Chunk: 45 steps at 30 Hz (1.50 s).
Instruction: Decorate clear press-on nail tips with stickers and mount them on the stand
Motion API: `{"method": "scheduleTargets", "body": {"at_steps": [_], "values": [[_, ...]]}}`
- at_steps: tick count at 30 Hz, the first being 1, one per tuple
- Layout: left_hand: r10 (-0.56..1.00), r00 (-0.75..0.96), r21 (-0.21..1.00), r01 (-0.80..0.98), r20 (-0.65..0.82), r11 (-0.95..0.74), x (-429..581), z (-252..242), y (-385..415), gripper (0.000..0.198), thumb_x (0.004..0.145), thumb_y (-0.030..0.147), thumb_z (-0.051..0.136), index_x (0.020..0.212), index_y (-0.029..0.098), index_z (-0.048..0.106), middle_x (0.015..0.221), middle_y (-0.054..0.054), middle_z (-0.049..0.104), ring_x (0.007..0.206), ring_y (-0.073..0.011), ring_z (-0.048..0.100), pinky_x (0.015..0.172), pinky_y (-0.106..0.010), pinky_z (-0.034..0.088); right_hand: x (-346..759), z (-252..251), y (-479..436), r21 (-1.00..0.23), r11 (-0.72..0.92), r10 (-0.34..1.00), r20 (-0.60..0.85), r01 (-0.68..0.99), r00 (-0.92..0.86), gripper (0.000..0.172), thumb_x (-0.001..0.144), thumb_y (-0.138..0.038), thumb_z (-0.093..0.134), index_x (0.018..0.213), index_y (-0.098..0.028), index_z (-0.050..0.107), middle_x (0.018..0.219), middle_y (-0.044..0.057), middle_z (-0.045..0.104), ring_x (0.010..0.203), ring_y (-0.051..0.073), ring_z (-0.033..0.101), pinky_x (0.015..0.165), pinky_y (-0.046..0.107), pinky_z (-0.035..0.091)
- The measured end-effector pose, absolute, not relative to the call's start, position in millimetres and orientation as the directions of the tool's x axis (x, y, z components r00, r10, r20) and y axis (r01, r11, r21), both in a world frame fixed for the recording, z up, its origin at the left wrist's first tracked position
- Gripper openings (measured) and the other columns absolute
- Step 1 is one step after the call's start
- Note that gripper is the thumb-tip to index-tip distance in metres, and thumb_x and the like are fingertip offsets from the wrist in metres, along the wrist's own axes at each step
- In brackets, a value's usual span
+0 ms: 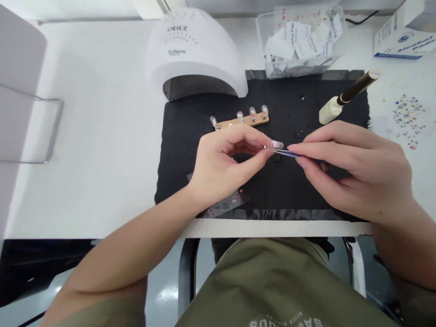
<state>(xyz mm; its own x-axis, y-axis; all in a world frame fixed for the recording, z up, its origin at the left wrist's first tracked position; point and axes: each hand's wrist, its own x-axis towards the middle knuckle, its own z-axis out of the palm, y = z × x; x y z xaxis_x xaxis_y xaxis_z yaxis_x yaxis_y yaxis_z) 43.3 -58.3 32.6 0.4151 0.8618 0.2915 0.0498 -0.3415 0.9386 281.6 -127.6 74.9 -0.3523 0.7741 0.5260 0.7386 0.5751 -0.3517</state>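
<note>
Above a black mat [177, 154], my left hand [228, 163] pinches a small clear nail tip [277, 145] with white and red decoration between thumb and fingers. My right hand [357, 172] is closed on thin bluish tweezers [288, 154], whose points reach the tip at my left fingertips. Just behind my left hand lies a wooden strip [243, 123] bearing several similar nail tips standing up. Partly beneath my left wrist is a clear sticker sheet [223, 205].
A white nail lamp [200, 50] stands behind the mat. To its right are a plastic bin [267, 50] of alcohol pad packets and an alcohol pads box [398, 34]. A cream bottle [330, 111] with a dark handle leans by scattered small gems [408, 116].
</note>
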Motion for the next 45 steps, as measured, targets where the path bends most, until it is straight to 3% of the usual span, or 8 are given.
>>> {"method": "scheduleTargets", "body": {"at_steps": [12, 20, 28, 36, 45], "values": [[0.860, 0.417, 0.926, 0.099, 0.294, -0.364, 42.5, 33.4, -58.3, 0.018, 0.098, 0.042, 0.092, 0.095, 0.025, 0.087, 0.098, -0.004, 0.089, 0.086, -0.0203, 0.084, 0.082, -0.036, 0.077, 280.5, 73.1, -127.2, -0.355, 0.577, 0.775, 0.522, 0.736, -0.355, 0.030, 0.106, -0.011, 0.073, 0.119, -0.037, 0.078, 0.104, -0.002, 0.083, 0.088, 0.021, 0.082, 0.075, 0.036, 0.070], [0.852, 0.412, 0.924, 0.058, 0.324, -0.379, 44.0, 36.3, -59.7, 0.007, 0.095, 0.025, 0.092, 0.093, 0.025, 0.086, 0.096, -0.001, 0.090, 0.083, -0.0174, 0.084, 0.081, -0.031, 0.075, 280.4, 74.1, -127.9, -0.346, 0.553, 0.783, 0.525, 0.758, -0.332, 0.027, 0.106, -0.010, 0.073, 0.117, -0.035, 0.078, 0.106, 0.000, 0.084, 0.092, 0.022, 0.083, 0.079, 0.036, 0.070], [0.856, 0.422, 0.913, 0.134, 0.299, -0.385, 42.5, 33.4, -58.2, 0.012, 0.098, 0.036, 0.090, 0.094, 0.025, 0.087, 0.096, -0.003, 0.089, 0.083, -0.0192, 0.083, 0.081, -0.034, 0.075, 281.3, 72.8, -126.9, -0.351, 0.579, 0.772, 0.526, 0.736, -0.357, 0.034, 0.104, -0.011, 0.074, 0.123, -0.039, 0.080, 0.103, -0.002, 0.083, 0.088, 0.022, 0.082, 0.076, 0.037, 0.069], [0.849, 0.419, 0.913, 0.100, 0.322, -0.396, 42.7, 34.0, -58.5, 0.005, 0.097, 0.028, 0.090, 0.094, 0.025, 0.086, 0.096, -0.002, 0.090, 0.082, -0.0185, 0.083, 0.079, -0.033, 0.075, 282.0, 74.5, -126.3, -0.347, 0.584, 0.774, 0.511, 0.734, -0.375, 0.030, 0.106, -0.011, 0.071, 0.120, -0.036, 0.078, 0.103, -0.001, 0.082, 0.088, 0.021, 0.081, 0.076, 0.036, 0.068], [0.850, 0.423, 0.913, 0.114, 0.313, -0.392, 42.4, 34.6, -59.5, 0.009, 0.100, 0.033, 0.088, 0.095, 0.026, 0.086, 0.099, -0.002, 0.090, 0.086, -0.0191, 0.084, 0.083, -0.035, 0.074, 281.6, 71.4, -126.2, -0.344, 0.607, 0.758, 0.521, 0.716, -0.392, 0.029, 0.107, -0.011, 0.072, 0.120, -0.036, 0.077, 0.104, -0.002, 0.082, 0.089, 0.021, 0.081, 0.074, 0.036, 0.068]]}}
